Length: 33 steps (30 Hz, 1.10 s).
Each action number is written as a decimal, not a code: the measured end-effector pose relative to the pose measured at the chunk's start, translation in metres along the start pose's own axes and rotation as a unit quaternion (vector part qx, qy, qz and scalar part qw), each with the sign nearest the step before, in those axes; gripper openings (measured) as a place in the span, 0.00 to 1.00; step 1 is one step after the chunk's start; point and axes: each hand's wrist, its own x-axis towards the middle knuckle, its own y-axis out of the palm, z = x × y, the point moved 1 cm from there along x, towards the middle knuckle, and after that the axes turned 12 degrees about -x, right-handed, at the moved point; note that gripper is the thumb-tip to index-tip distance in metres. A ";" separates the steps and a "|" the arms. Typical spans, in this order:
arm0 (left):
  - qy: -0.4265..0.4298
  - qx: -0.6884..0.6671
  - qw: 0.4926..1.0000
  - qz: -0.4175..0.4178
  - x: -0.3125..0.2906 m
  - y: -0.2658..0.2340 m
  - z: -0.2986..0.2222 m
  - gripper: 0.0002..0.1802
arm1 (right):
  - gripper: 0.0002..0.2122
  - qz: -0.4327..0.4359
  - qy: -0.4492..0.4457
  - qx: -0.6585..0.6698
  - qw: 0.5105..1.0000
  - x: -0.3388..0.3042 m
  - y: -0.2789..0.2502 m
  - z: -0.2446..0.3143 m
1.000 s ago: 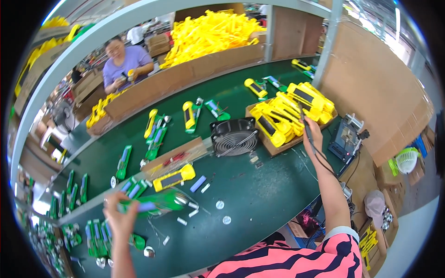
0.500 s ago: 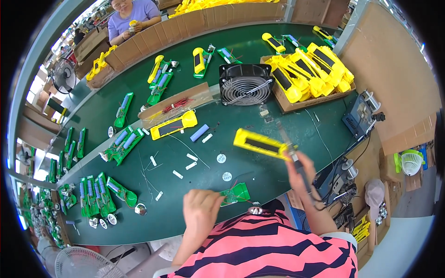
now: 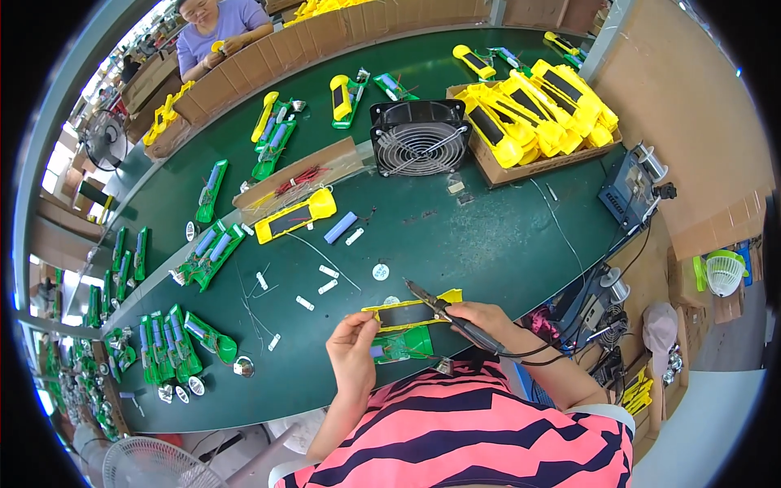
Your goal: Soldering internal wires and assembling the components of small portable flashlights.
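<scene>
At the lower centre of the frame, the bare left hand [image 3: 353,351] pinches the left end of a long yellow plastic housing with a dark panel [image 3: 407,315]. The bare right hand [image 3: 490,320] grips a black-handled soldering iron [image 3: 474,330] at the housing's right end. A green plastic shell [image 3: 416,342] sits just below.

I have 2 bare forearms [image 3: 561,381] angled inward. My left hand [image 3: 353,351] pinches; my right hand [image 3: 486,327] curls in a grip.
</scene>
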 end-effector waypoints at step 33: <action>0.151 0.748 0.587 0.271 0.043 0.007 -0.021 0.03 | 0.06 -0.087 0.346 0.365 0.860 0.040 0.022 0.020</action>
